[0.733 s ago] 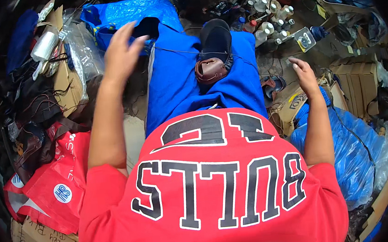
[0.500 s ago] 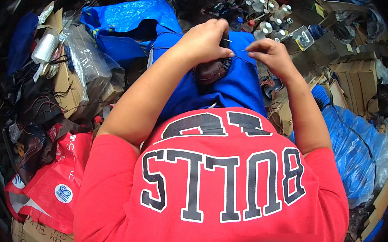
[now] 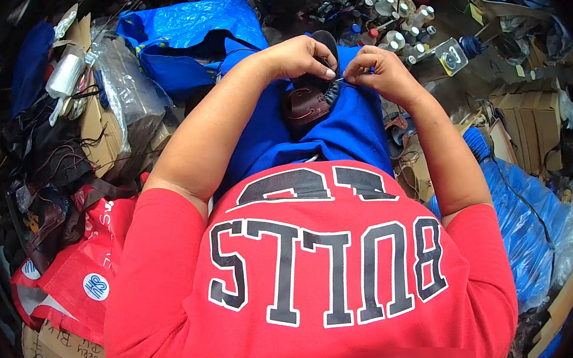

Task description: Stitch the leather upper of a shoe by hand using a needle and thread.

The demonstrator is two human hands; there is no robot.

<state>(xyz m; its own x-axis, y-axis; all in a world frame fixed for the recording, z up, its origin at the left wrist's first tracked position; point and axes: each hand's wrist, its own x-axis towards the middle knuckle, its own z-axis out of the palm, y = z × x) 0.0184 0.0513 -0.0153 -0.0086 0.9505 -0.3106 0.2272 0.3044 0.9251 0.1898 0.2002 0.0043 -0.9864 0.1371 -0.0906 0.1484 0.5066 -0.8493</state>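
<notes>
A dark brown leather shoe [image 3: 306, 106] with stitching and a black, gathered edge rests on my lap, over the blue trousers [image 3: 356, 122]. My left hand [image 3: 296, 59] is closed on the far part of the shoe, its thumb and fingertips near the black edge. Just right of it, my right hand [image 3: 381, 72] pinches a thin, shiny needle [image 3: 339, 79], whose tip points to the shoe beside my left thumb. Whether the tip touches the leather is too small to tell. Part of the shoe is hidden under my left hand.
Several small bottles [image 3: 393, 36] stand beyond my right hand. A blue bag [image 3: 195, 27] lies at the far left, near plastic-wrapped cardboard [image 3: 131, 83]. A red bag [image 3: 81, 285] is at the left, and blue plastic wrapping [image 3: 525, 219] at the right, by cardboard boxes [image 3: 530, 123].
My right hand has moved left and closer to my left hand, bringing the needle to the shoe. My left hand has shifted slightly, and more of the shoe shows.
</notes>
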